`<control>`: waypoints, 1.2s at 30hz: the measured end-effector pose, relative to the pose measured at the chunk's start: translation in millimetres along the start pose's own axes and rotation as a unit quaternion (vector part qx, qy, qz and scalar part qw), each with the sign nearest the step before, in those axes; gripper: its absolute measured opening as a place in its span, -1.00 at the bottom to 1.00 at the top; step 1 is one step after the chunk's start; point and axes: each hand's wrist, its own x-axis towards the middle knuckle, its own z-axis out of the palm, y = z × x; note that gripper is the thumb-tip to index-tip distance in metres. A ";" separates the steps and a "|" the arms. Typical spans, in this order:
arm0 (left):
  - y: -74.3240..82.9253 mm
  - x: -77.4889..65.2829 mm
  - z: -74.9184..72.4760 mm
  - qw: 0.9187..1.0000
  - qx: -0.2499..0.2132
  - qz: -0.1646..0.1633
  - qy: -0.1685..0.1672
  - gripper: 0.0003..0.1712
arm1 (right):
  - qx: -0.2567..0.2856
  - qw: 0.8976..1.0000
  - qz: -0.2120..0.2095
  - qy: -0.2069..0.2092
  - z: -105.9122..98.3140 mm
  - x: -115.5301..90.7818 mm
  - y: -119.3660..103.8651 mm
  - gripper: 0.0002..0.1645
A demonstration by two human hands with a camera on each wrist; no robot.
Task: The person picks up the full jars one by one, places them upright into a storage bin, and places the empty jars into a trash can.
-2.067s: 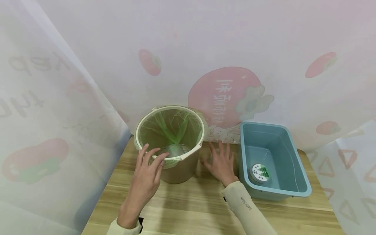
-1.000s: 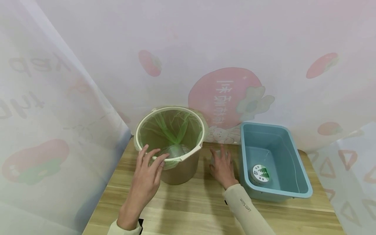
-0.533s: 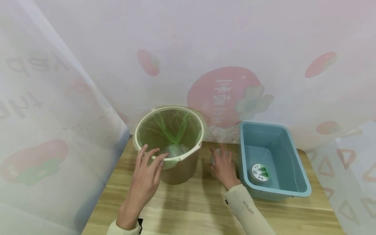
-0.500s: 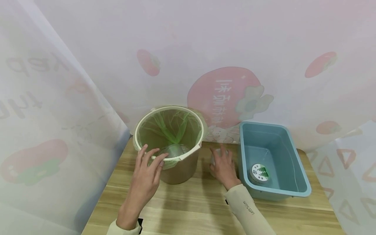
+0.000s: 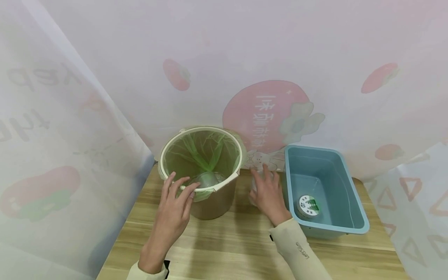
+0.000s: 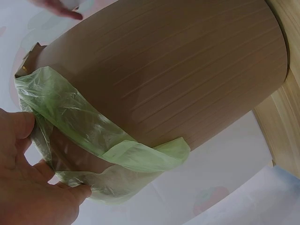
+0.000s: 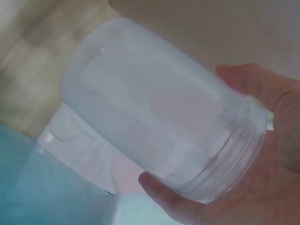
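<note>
My right hand (image 5: pixel 269 194) grips a clear plastic jar (image 7: pixel 154 108) by its threaded neck, thumb on one side and fingers on the other. In the head view the jar is mostly hidden behind that hand, between the bin and the basin. My left hand (image 5: pixel 175 210) holds the near rim of a brown trash bin (image 5: pixel 213 206), its fingers over the pale ring and thumb outside. A thin green bag (image 6: pixel 70 112) lines the bin and folds over its rim. Down inside the bin lies a clear rounded plastic item (image 5: pixel 207 179).
To the right stands a blue plastic basin (image 5: pixel 322 226) with a small round tub (image 5: pixel 308 206), white and green on top, in it. Bin and basin stand on a wooden table (image 5: pixel 224 249). Behind them hangs a strawberry-printed curtain (image 5: pixel 196 105).
My right hand, spread out at first, has closed round the jar and then risen slightly with it. The left hand stays at the bin's rim.
</note>
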 end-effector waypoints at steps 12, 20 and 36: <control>-0.2 -0.2 0.3 1.000 -0.002 -0.005 -0.002 -0.69 | -0.011 0.998 -0.045 0.043 -44.3 1.7 -19.7 -0.15; -0.1 0.0 0.3 1.000 0.000 -0.006 -0.004 -0.70 | -0.030 0.997 -0.048 0.044 -73.8 6.3 -32.5 -0.13; -0.6 -0.1 1.0 1.000 0.003 -0.001 0.000 -0.68 | -0.023 0.996 -0.058 0.069 -110.5 16.6 -58.5 -0.16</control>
